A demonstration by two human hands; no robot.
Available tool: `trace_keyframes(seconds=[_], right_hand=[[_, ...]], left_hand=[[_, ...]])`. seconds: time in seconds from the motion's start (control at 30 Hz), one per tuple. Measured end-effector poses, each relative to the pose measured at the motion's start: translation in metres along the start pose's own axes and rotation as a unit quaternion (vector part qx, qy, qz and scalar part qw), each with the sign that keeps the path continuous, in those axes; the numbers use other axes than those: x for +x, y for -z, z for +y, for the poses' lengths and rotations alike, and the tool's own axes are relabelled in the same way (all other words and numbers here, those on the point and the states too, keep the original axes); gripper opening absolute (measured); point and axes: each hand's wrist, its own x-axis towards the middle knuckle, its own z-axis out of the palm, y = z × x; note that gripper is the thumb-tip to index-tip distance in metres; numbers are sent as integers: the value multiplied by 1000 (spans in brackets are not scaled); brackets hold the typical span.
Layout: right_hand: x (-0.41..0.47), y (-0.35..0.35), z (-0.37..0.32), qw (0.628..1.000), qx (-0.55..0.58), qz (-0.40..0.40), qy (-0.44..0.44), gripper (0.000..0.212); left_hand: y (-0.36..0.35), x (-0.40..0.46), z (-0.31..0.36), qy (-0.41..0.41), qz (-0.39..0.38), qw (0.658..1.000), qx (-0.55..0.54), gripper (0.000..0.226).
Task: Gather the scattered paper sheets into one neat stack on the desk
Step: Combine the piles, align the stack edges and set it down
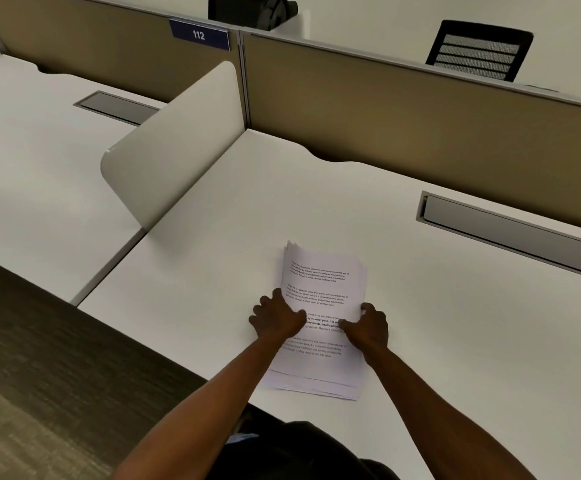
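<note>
A stack of printed paper sheets (320, 292) lies on the white desk (420, 341) near its front edge, with the sheets' edges slightly offset at the top and bottom. My left hand (275, 318) presses against the stack's left side, thumb on the top sheet. My right hand (367, 325) holds the right side the same way, fingers curled over the edge. Both hands squeeze the stack between them. No loose sheets show elsewhere on the desk.
A rounded white divider (174, 143) stands at the desk's left. A tan partition (420, 109) runs along the back, with a "112" sign (199, 35). A grey cable flap (510, 233) sits at the right. A black chair (479, 50) stands beyond the partition.
</note>
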Motion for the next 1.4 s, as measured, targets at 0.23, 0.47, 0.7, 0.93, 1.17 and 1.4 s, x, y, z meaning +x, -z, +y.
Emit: trace_keyframes(seconds=[0.23, 0.47, 0.7, 0.93, 1.17, 1.4], right_hand=[[0, -2, 3, 1000, -17, 0, 12, 76], [0, -5, 4, 999, -34, 12, 22, 75], [1, -5, 4, 999, -45, 13, 27, 73], [-1, -4, 5, 999, -36, 17, 34, 72], [0, -5, 10, 999, -23, 5, 43, 72], [6, -5, 14, 999, 7, 0, 40, 72]], left_hand=[[-1, 2, 2, 9, 9, 998, -64, 84], [9, 15, -3, 59, -32, 968, -242, 82], [20, 30, -5, 128, -73, 915, -376, 76], [24, 33, -5, 80, -60, 929, -355, 41], [9, -8, 16, -72, -4, 976, -208, 41], [3, -36, 35, -179, 64, 978, -81, 53]])
